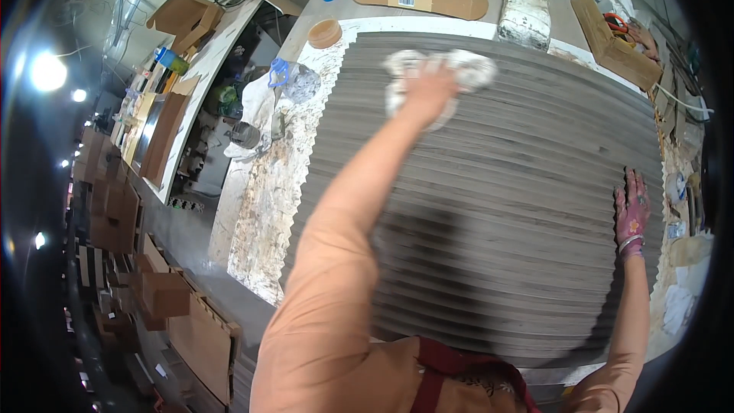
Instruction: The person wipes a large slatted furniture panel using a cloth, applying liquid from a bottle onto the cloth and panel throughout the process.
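Head view: on the stained desk [248, 241] lies a grey, wood-grained panel [505, 176], ridges running left to right, left side scalloped; its longer axis is unclear. Toward the panel's far edge, a crumpled white cloth [474, 70] lies under the left hand [430, 92]; whether it grips cannot be told. By the panel's right edge, the pink-gloved right hand [632, 212] rests, fingers released.

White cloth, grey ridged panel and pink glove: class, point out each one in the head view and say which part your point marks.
White cloth [472, 69]: head view, the bunched right side.
Grey ridged panel [512, 176]: head view, the bare middle.
Pink glove [631, 218]: head view, the back.
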A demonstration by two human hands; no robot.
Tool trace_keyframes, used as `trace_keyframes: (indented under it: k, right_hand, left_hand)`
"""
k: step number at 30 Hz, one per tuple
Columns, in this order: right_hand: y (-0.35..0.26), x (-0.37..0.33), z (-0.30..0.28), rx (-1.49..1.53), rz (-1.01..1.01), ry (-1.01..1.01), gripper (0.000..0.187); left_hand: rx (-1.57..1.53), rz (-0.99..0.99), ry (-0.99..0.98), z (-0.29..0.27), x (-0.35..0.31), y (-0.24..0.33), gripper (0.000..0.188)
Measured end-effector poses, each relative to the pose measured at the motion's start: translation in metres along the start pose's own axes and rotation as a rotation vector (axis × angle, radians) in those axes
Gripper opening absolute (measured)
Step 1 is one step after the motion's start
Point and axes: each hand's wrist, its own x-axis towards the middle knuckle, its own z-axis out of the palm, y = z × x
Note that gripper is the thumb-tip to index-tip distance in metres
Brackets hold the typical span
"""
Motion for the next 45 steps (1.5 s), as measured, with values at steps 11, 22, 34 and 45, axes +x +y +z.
trace_keyframes:
  k: [11,22,34,45]
  right_hand:
    - [-0.007,0.002,-0.008,-0.041,0.046,-0.04,0.048]
    - [-0.018,0.006,-0.013,-0.027,0.045,-0.042,0.048]
    - [-0.027,0.0,-0.027,0.012,0.058,-0.029,0.049]
    - [-0.034,0.003,-0.036,0.017,0.108,-0.021,0.053]
  left_hand:
    - [-0.63,-0.16,0.197,-0.068,-0.025,-0.056,0.04]
    - [-0.193,-0.094,0.639,-0.061,0.028,-0.099,0.028]
    - [-0.049,-0.275,0.08,0.013,0.087,-0.138,0.04]
    - [-2.087,-0.238,0.204,-0.101,0.027,0.053,0.024]
